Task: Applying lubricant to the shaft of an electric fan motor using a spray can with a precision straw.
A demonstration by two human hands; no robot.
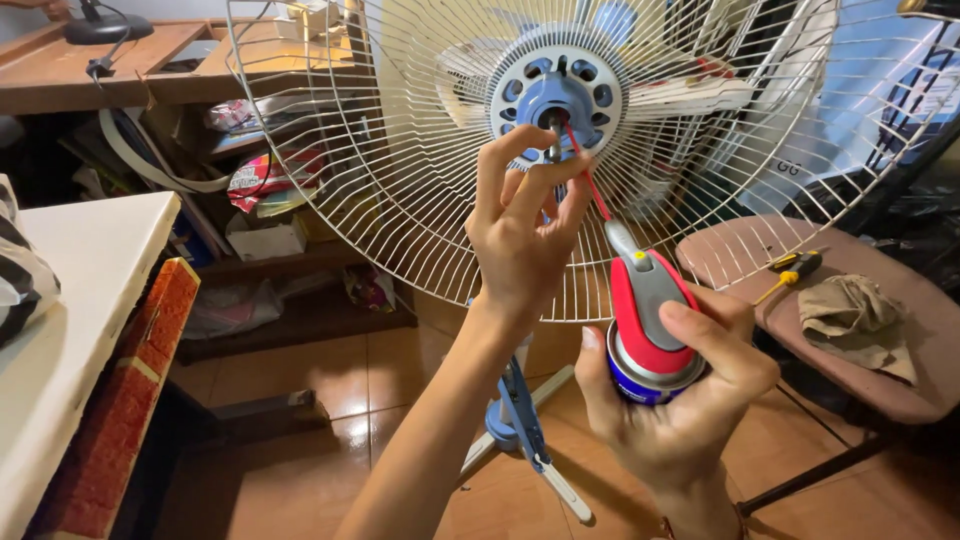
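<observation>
A standing fan's white wire rear guard (380, 190) fills the upper view, with its blue and grey motor hub (556, 95) and bare metal shaft (553, 135) at the centre. My left hand (522, 235) is raised to the hub, its fingertips pinching the shaft. My right hand (680, 395) grips a blue spray can (650, 340) with a red and grey nozzle cap. The can's thin red straw (588, 178) points up at the shaft, right beside my left fingers.
The fan's blue and white base legs (530, 440) stand on the brown tiled floor. A chair seat (900, 350) at right holds a yellow-handled screwdriver (790, 270) and a tan rag (860, 310). A white-topped table (70, 320) is at left; cluttered wooden shelves (260, 210) behind.
</observation>
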